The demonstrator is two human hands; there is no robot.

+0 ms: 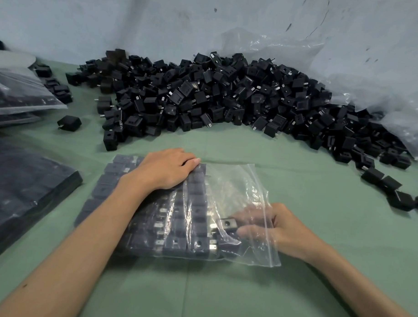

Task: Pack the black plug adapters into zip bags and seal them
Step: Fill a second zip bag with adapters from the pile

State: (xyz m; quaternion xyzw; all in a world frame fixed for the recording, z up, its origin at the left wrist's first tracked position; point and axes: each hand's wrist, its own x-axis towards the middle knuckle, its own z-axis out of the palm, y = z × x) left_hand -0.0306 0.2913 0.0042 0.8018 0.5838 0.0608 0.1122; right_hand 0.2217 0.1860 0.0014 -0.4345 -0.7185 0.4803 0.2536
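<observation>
A clear zip bag lies on the green table, its mouth open toward the right. Rows of black plug adapters fill its left part. My left hand rests flat on top of the bag, pressing the packed rows down. My right hand reaches into the bag's mouth and pinches one black adapter beside the rows. A large heap of loose black adapters stretches across the back of the table.
Filled bags lie at the left: a dark stack near me and clear ones farther back. A big crumpled plastic sack leans on the wall at right. Stray adapters trail along the right side; one lone adapter sits left of the heap.
</observation>
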